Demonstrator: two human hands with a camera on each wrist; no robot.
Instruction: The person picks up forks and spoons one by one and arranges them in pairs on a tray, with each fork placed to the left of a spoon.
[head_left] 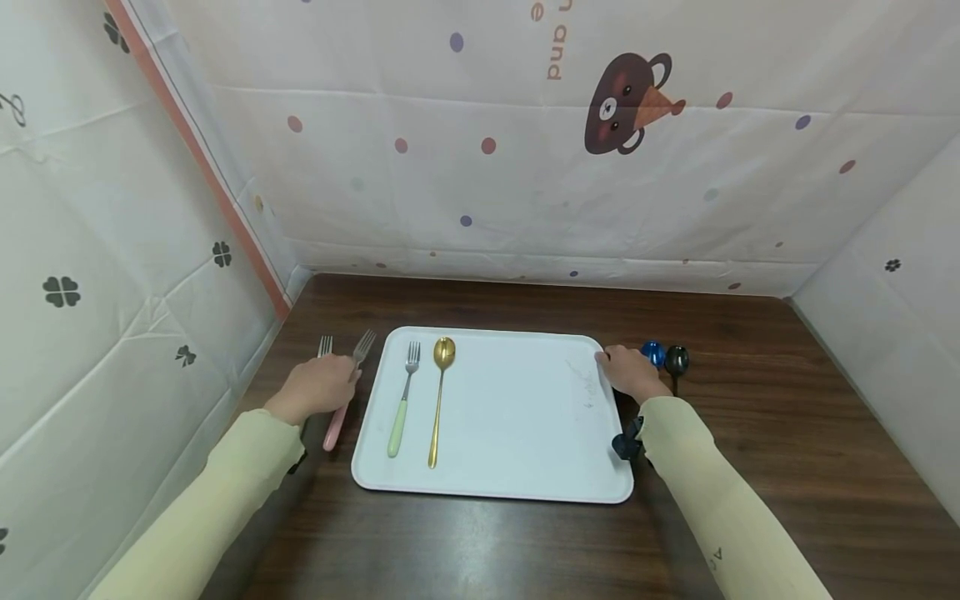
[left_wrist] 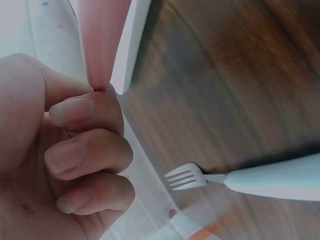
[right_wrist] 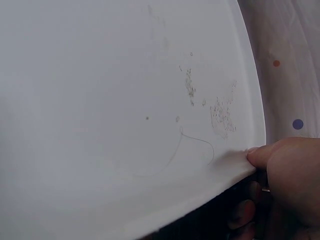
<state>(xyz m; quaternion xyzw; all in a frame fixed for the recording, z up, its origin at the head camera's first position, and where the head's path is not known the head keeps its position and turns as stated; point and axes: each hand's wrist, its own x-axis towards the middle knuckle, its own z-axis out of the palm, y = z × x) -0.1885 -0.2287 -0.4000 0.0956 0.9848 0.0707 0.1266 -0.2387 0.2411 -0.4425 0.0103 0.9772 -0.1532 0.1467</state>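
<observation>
My left hand (head_left: 318, 386) pinches a fork with a pink handle (head_left: 336, 427), just left of the white tray (head_left: 517, 400). Another fork (left_wrist: 275, 177), pale-handled, lies on the table below that hand, partly hidden by it in the head view. At the tray's upper right corner, my right hand (head_left: 632, 371) grips the rim, thumb on top and fingers underneath. Inside the tray's left side lie a green-handled fork (head_left: 397, 429) and a gold spoon (head_left: 444, 354), side by side with their heads pointing away from me.
Right of the tray, a blue spoon (head_left: 654, 353) and a black spoon (head_left: 677, 361) lie on the brown wooden table (head_left: 465, 542), partly covered by my right hand and sleeve. Patterned white sheets (head_left: 360, 183) stand along the table's back and sides.
</observation>
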